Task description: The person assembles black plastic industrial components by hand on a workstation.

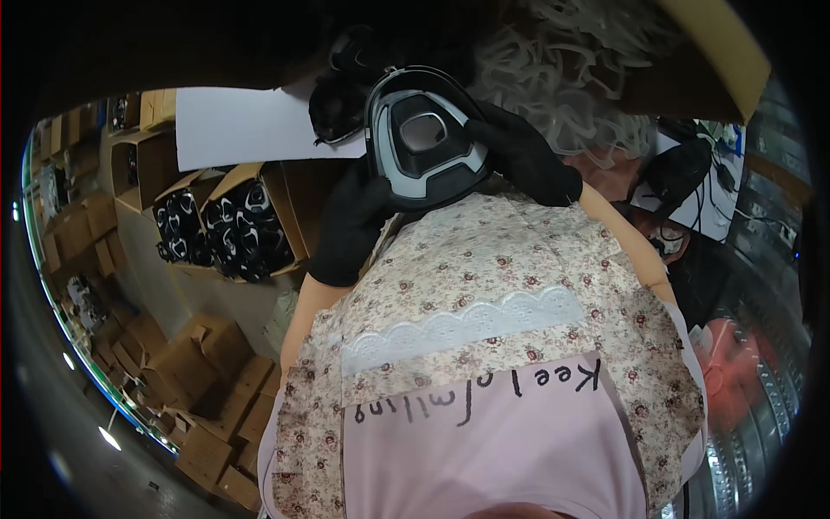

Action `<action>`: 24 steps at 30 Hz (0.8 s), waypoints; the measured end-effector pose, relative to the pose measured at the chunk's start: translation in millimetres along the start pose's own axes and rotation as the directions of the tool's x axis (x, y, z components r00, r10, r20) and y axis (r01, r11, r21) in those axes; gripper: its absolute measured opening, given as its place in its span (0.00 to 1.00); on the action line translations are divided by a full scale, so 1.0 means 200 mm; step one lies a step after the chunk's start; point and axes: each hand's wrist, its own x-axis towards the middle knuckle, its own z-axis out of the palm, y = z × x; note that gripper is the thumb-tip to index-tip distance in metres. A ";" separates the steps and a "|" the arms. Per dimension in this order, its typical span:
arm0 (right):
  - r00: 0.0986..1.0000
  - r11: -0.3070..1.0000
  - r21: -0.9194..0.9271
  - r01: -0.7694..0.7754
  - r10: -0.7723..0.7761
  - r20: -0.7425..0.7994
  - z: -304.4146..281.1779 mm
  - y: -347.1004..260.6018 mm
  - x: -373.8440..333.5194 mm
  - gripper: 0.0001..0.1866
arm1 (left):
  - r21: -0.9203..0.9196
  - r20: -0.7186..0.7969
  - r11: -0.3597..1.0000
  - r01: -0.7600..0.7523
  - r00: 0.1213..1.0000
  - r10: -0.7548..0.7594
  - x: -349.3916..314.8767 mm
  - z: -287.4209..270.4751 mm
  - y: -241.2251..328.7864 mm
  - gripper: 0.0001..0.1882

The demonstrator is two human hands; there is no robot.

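Note:
In front of my chest, both my hands, in black gloves, hold a black-and-grey plastic housing [445,177]. It is rounded and roughly triangular, with a small rounded window in its raised middle. My left hand [350,221] grips its lower left edge, and my right hand [529,157] is closed on its right side. The undersides of the housing and several fingertips are hidden. Just left of it, a dark plastic part [335,111] lies on the white tabletop [238,130].
A heap of frosted translucent plastic pieces [571,82] is at the far right, beside a cardboard flap [722,52]. Cardboard boxes holding black-and-silver parts [249,232] stand to the left. Black cables [713,164] and a red round object [726,368] are on the right.

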 end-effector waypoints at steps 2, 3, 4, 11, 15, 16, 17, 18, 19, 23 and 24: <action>0.997 0.998 0.031 -0.060 0.058 0.057 0.00 0.02 0.02 0.25 | 0.086 -0.014 0.984 -0.154 0.988 0.156 -0.02 0.02 -0.01 0.24; 0.996 0.997 0.029 -0.068 0.066 0.066 0.00 0.04 0.03 0.25 | 0.084 -0.026 0.985 -0.153 0.987 0.156 -0.03 0.00 -0.02 0.24; 0.996 0.996 -0.084 -0.031 0.038 0.083 0.00 0.07 0.04 0.25 | 0.347 -0.022 0.907 -0.237 0.965 0.260 -0.02 -0.02 -0.04 0.23; 0.951 0.854 -0.426 0.300 -0.235 0.199 -0.26 0.33 0.13 0.25 | -0.163 -0.272 0.986 -0.043 0.962 -0.003 -0.14 -0.61 -0.65 0.20; 0.964 0.827 -0.497 0.262 -0.197 0.179 -0.33 0.35 0.15 0.25 | 0.801 -0.379 0.563 0.204 0.901 0.213 -0.11 -1.18 -1.28 0.30; 0.974 0.827 -0.514 0.228 -0.198 0.115 -0.38 0.38 0.11 0.24 | 0.725 -0.543 0.573 0.381 0.828 0.137 0.06 -1.04 -1.13 0.30; 0.984 0.832 -0.527 0.174 -0.173 0.051 -0.45 0.44 0.10 0.20 | 0.627 -0.691 0.556 0.546 0.719 0.072 0.23 -0.84 -0.90 0.30; 0.983 0.831 -0.527 0.177 -0.177 0.052 -0.43 0.41 0.09 0.20 | 0.820 -0.525 0.471 0.325 0.754 0.395 0.32 -0.81 -0.84 0.31; 0.997 0.981 -0.195 -0.012 -0.004 -0.083 -0.38 0.39 0.08 0.19 | 0.948 -0.287 0.298 0.107 0.689 0.665 0.42 -0.79 -0.79 0.33; 0.992 0.999 0.044 0.012 -0.006 -0.127 -0.38 0.48 0.08 0.16 | 0.978 -0.188 0.204 0.039 0.586 0.788 0.85 -0.55 -0.49 0.29; 0.990 0.999 0.040 0.014 -0.009 -0.138 -0.41 0.51 0.09 0.16 | 0.971 -0.236 0.221 0.088 0.462 0.855 0.93 -0.53 -0.49 0.27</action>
